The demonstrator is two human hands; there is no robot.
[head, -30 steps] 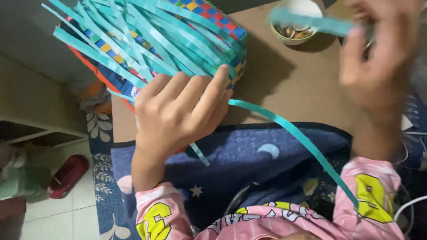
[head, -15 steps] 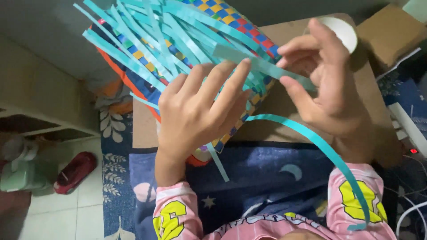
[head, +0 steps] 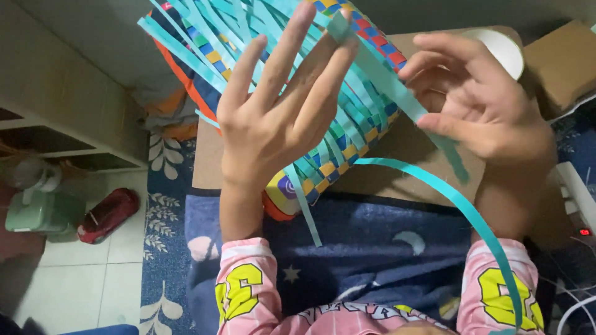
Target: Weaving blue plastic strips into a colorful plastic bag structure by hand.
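Observation:
A woven basket (head: 366, 118) of coloured strips, with many loose teal strips sticking out, lies on a brown cardboard sheet (head: 403, 167). My left hand (head: 279, 111) lies flat on the weave with its fingers spread. One long teal strip (head: 397, 93) runs from the weave between the fingers of my right hand (head: 484, 105), which pinches it beside the basket. The strip's free end curves down past my right sleeve (head: 503, 291).
A white bowl (head: 503, 49) sits behind my right hand. A cardboard box (head: 565, 62) is at the far right. A red shoe (head: 108, 214) and a pale green object (head: 37, 211) lie on the tiled floor at the left. A dark blue cloth (head: 372, 248) covers my lap.
My right hand has come down from the bowl to the basket's edge, bringing the teal strip with it. My left hand has slid up the weave and spread wider.

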